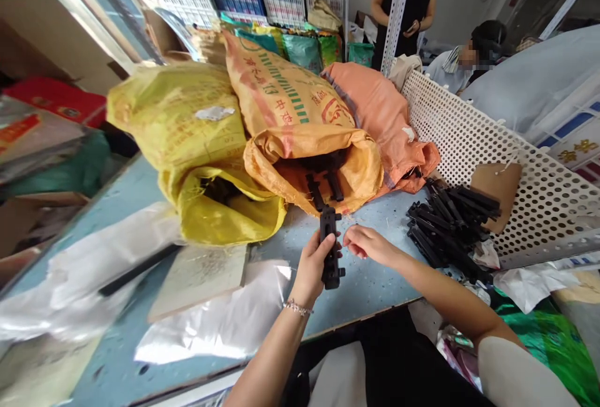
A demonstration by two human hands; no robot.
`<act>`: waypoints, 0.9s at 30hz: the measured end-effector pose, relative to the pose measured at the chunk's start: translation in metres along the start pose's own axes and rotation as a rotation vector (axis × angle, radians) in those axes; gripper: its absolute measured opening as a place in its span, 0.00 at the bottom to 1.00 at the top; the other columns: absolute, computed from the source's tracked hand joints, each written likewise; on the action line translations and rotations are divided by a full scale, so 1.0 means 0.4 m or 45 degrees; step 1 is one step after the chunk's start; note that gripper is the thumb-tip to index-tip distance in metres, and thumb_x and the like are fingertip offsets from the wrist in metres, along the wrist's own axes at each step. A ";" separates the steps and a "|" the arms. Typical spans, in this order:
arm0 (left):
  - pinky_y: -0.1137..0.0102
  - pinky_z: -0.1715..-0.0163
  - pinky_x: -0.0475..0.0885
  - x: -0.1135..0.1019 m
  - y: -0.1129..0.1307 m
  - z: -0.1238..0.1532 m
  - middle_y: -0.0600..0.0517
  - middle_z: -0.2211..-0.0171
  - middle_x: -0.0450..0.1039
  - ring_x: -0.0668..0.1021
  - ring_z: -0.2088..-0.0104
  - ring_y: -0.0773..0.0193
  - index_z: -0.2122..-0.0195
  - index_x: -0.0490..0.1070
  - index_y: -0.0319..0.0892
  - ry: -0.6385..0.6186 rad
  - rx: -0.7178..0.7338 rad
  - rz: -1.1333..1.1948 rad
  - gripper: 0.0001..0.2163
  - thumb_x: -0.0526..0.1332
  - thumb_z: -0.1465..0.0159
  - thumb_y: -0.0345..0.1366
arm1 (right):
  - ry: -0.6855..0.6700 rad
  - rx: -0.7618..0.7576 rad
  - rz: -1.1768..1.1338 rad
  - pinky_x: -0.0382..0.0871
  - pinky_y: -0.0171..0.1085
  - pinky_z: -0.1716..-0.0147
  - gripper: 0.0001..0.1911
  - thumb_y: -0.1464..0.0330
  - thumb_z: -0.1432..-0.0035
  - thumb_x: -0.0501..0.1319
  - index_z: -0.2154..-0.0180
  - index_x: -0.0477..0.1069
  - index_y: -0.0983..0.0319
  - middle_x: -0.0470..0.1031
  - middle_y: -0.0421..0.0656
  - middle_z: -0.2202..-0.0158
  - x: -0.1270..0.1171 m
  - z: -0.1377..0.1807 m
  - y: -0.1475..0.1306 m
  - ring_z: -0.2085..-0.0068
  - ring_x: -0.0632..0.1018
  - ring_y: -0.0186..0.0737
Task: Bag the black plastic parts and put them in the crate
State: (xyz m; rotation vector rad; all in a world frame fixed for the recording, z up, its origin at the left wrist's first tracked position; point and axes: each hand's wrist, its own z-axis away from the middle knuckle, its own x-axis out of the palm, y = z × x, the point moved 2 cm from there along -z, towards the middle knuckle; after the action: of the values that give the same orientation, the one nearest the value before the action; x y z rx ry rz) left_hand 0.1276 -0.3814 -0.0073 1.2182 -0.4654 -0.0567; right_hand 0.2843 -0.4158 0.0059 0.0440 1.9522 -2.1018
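My left hand (315, 264) is closed around a long black plastic part (330, 257) with small side tabs, held upright over the table, thumb across its face. Just right of it, my right hand (366, 244) has its fingers curled together close to the part; whether anything small is pinched in them is hidden. Behind the hands, an orange woven sack (281, 195) lies with its mouth towards me, and similar black parts (334, 185) show inside the opening. A pile of black parts (450, 222) lies on the table to the right of my right hand.
A yellow woven sack (229, 216) lies at left, a salmon-coloured sack (375, 100) at right. White plastic bags (220, 319) and a flat board (201, 279) cover the left of the blue table (360, 294). A perforated white panel (510, 157) borders the right. Two people are beyond it.
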 end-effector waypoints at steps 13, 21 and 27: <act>0.75 0.78 0.66 0.014 -0.007 0.006 0.55 0.74 0.72 0.73 0.78 0.70 0.57 0.74 0.38 0.069 -0.172 0.238 0.28 0.72 0.50 0.55 | 0.061 -1.099 1.584 0.63 0.40 0.71 0.12 0.63 0.29 0.55 0.66 0.70 0.61 0.72 0.44 0.71 0.054 0.079 -0.035 0.68 0.72 0.43; 0.73 0.73 0.70 -0.034 -0.114 0.022 0.56 0.74 0.72 0.75 0.75 0.67 0.58 0.71 0.40 0.190 -0.185 0.176 0.27 0.72 0.49 0.55 | -0.081 -0.814 1.323 0.65 0.36 0.72 0.12 0.60 0.33 0.61 0.67 0.71 0.61 0.76 0.43 0.70 0.099 0.073 0.083 0.70 0.75 0.39; 0.61 0.54 0.74 -0.115 -0.234 -0.015 0.47 0.57 0.77 0.79 0.53 0.51 0.51 0.71 0.44 0.337 0.001 -0.098 0.25 0.68 0.44 0.53 | 0.242 -0.390 0.772 0.61 0.28 0.72 0.16 0.59 0.29 0.56 0.67 0.71 0.60 0.73 0.34 0.73 0.001 -0.163 0.058 0.71 0.75 0.30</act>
State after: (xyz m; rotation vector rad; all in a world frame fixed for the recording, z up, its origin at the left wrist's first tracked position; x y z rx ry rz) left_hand 0.1072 -0.3963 -0.1088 1.2239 -0.1881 0.0390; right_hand 0.2784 -0.3531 -0.0226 0.7001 2.0076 -1.4410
